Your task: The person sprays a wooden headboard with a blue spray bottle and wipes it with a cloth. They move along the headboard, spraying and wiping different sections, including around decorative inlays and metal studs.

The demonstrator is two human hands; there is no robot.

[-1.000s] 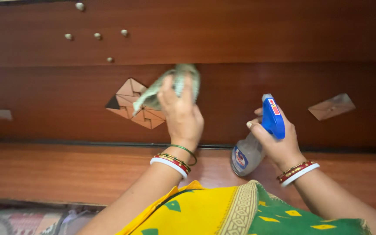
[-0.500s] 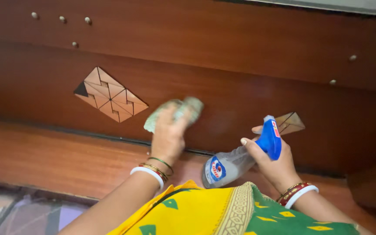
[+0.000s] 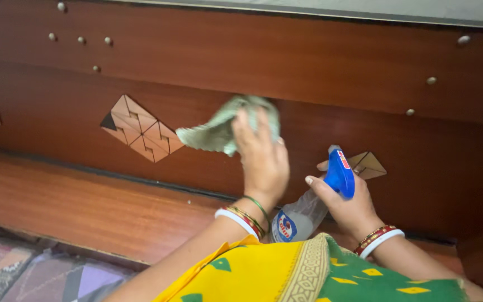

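My left hand presses a crumpled pale green cloth against the dark brown wooden panel, just under its upper rail. My right hand grips a clear spray bottle with a blue trigger head, held tilted with its base down toward my body. Both wrists wear red, white and green bangles. A yellow and green patterned garment covers my lap at the bottom.
A light wooden diamond inlay decorates the panel left of the cloth; another inlay shows behind the bottle. Small round studs dot the upper rail. A lighter wooden ledge runs below, with a patterned rug at bottom left.
My left hand with the cloth has moved up and to the right on the panel. The bottle stays in my right hand, now tilted more upright.
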